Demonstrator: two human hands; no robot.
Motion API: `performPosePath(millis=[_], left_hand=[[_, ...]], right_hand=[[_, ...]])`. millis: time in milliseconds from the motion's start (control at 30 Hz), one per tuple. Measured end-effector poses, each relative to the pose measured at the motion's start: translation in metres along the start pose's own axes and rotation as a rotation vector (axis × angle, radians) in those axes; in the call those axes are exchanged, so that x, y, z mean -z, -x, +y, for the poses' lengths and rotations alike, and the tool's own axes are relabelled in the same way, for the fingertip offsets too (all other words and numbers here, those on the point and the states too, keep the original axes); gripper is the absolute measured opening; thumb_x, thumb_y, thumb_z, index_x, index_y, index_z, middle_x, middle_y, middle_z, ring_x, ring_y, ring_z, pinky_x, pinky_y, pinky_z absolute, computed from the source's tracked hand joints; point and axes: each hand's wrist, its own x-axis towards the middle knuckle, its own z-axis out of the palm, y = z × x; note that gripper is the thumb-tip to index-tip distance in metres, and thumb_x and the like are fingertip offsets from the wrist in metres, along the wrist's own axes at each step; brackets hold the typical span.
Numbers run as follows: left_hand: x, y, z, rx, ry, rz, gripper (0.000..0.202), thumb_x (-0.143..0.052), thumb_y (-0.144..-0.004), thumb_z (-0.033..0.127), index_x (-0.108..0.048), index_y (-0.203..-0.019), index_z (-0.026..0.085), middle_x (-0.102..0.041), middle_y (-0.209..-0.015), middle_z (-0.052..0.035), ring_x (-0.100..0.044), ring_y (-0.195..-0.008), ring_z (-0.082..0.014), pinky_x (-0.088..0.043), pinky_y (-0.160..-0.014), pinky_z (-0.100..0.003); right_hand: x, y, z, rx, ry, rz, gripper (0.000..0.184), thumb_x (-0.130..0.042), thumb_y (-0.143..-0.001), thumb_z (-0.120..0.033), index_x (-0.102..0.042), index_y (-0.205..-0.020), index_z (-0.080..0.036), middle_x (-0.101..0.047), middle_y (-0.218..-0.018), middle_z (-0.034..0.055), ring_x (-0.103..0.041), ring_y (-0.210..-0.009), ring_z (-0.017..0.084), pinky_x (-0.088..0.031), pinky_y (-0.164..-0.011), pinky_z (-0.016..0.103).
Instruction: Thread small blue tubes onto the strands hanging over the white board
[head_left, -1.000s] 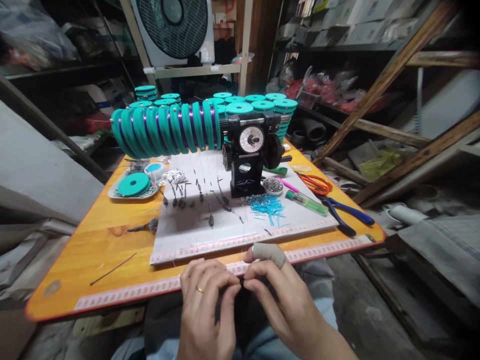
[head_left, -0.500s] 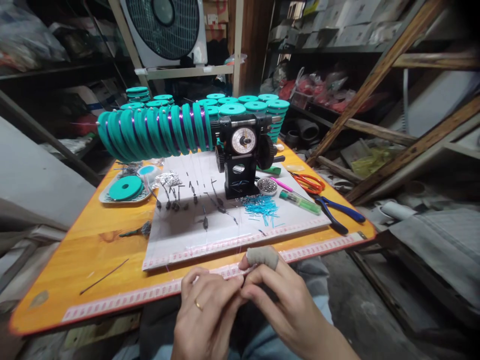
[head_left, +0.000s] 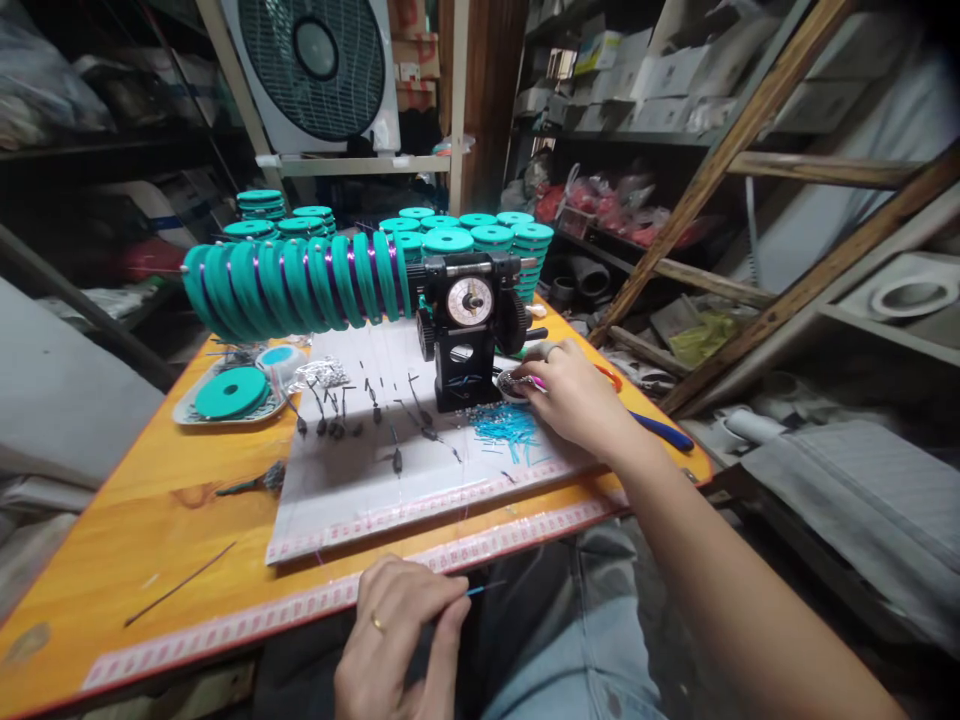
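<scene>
At the table's front edge my left hand (head_left: 401, 625) is closed, thumb against forefinger, pinching a thin blue tube (head_left: 475, 591) with a fine tip sticking out to the right. My right hand (head_left: 566, 390) reaches across the white board (head_left: 360, 510), its fingertips down in a small round dish (head_left: 512, 388) of tiny metallic pieces. Whether those fingers grip a piece is hidden. Just in front of the dish lies a pile of short blue tubes (head_left: 506, 428). Several dark weights on lines (head_left: 397, 460) rest on the board's left half.
A black hand-cranked winder (head_left: 465, 340) stands on the board, carrying a row of teal spools (head_left: 300, 280) to the left. More teal spools (head_left: 446, 240) are stacked behind. Blue-handled pliers (head_left: 660, 430) lie at right. A tray (head_left: 225, 415) holds a teal disc at left.
My right hand has left the left hand and moved forward to the dish. The left hand stays near the front edge, the blue tube now visible in its fingers. The view has shifted slightly.
</scene>
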Motion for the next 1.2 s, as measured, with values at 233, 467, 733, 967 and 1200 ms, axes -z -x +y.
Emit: performPosePath(millis=[233, 467, 733, 967, 1200], left_hand=[[0.002, 0.004, -0.005, 0.003, -0.023, 0.046, 0.024, -0.064, -0.081, 0.003, -0.068, -0.092, 0.024, -0.069, -0.074, 0.0003, -0.061, -0.07, -0.0181, -0.044, -0.077, -0.036], [0.004, 0.005, -0.006, 0.057, 0.024, 0.105, 0.022, -0.068, -0.078, 0.003, -0.069, -0.087, 0.023, -0.068, -0.074, 0.0022, -0.061, -0.07, -0.0166, -0.042, -0.077, -0.034], [0.012, 0.008, -0.007, 0.093, 0.031, 0.056, 0.024, -0.069, -0.078, 0.002, -0.068, -0.088, 0.024, -0.069, -0.075, 0.0019, -0.063, -0.072, -0.0168, -0.046, -0.074, -0.032], [0.016, 0.009, -0.008, 0.06, -0.015, 0.016, 0.023, -0.068, -0.078, 0.002, -0.067, -0.088, 0.024, -0.068, -0.074, 0.0013, -0.063, -0.072, -0.0168, -0.049, -0.07, -0.031], [0.017, 0.008, -0.008, 0.044, -0.029, -0.005, 0.022, -0.069, -0.078, 0.004, -0.067, -0.088, 0.024, -0.069, -0.074, 0.0015, -0.064, -0.071, -0.0164, -0.05, -0.069, -0.03]], right_hand=[[-0.009, -0.02, 0.007, 0.04, 0.047, -0.081, 0.019, -0.063, -0.081, -0.005, -0.077, -0.076, -0.016, -0.068, -0.082, 0.0096, -0.055, -0.088, 0.025, -0.045, -0.081, 0.036], [0.002, -0.001, -0.002, -0.08, -0.093, 0.1, 0.008, -0.064, -0.086, -0.016, -0.066, -0.078, -0.017, -0.065, -0.08, 0.0077, -0.059, -0.077, 0.023, -0.045, -0.073, 0.036], [0.01, 0.098, -0.095, -0.14, -0.905, -0.017, 0.006, -0.063, -0.092, -0.017, -0.063, -0.087, -0.02, -0.066, -0.075, -0.0002, -0.063, -0.056, 0.01, -0.053, -0.05, 0.019], [-0.01, 0.122, -0.124, -0.352, -1.12, 0.108, 0.009, -0.075, -0.082, -0.016, -0.067, -0.082, -0.021, -0.069, -0.07, -0.0016, -0.069, -0.056, 0.012, -0.057, -0.05, 0.017], [-0.014, 0.124, -0.127, -0.403, -1.17, 0.112, 0.014, -0.078, -0.077, -0.015, -0.067, -0.081, -0.022, -0.07, -0.073, -0.0027, -0.066, -0.053, 0.009, -0.056, -0.049, 0.013]])
